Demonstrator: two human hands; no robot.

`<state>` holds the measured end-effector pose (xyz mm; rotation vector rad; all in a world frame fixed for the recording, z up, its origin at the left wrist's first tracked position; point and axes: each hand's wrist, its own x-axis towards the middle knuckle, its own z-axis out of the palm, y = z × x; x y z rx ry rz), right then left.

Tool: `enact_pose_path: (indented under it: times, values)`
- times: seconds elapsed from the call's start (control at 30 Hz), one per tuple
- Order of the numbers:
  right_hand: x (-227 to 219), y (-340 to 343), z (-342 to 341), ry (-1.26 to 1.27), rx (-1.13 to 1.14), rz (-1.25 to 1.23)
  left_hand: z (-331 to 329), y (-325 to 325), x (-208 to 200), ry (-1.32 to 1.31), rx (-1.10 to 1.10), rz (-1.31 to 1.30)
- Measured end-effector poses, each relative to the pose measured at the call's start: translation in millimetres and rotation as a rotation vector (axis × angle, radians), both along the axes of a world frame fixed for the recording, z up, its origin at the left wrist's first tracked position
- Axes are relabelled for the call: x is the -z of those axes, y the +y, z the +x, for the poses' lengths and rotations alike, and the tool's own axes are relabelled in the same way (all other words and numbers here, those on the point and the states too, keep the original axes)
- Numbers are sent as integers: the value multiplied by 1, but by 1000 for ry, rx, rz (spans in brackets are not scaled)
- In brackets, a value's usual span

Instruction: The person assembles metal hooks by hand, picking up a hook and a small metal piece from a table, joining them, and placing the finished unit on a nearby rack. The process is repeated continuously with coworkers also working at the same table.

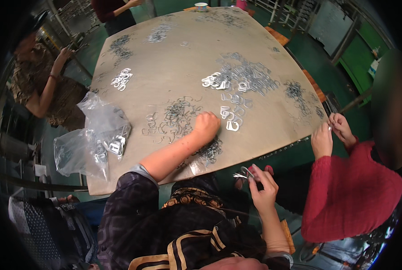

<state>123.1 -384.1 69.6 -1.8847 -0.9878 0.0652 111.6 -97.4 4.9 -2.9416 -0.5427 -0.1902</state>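
- Landmark: clear plastic bag (99,121), crumpled, on the near left part of the table (174,74); silvery pieces show inside it. Sides as the wearer has them.
- Left hand (207,127): to the right of the bag, back uppermost, fingers curled down and drawn in. From where I stand the fingertips are hidden; cannot tell whether anything is gripped.
- Thin wire loops (176,114): loosely scattered between bag and left hand. Darker wire heap (211,153): farther right of the bag, just on the near side of that hand.
- Right hand (264,186): well right of the bag, off the table's near edge. Thumb and fingers narrow, pinching a curved wire piece (245,171); bright slivers of metal (238,176) stick out beside it.
- Flat silver buckles (248,74): big spread, right of the bag and beyond it; a few (231,119) trail toward the left hand.
- Small buckle group (121,79): just beyond the bag.
- Co-worker in red (345,193): far right of the bag, both hands close together, fingertips on a small pale piece (330,128).
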Motion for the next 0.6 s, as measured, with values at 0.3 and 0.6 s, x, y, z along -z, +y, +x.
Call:
enact_pose_path:
  times: [0.3, 0.6]
  values:
    - [13, 4, -5, 159, -7, 62, -75, -86, -90, -278, 346, -1396]
    - [8, 4, -9, 150, 1, 89, -80, -121, -66, -657, 516, -947]
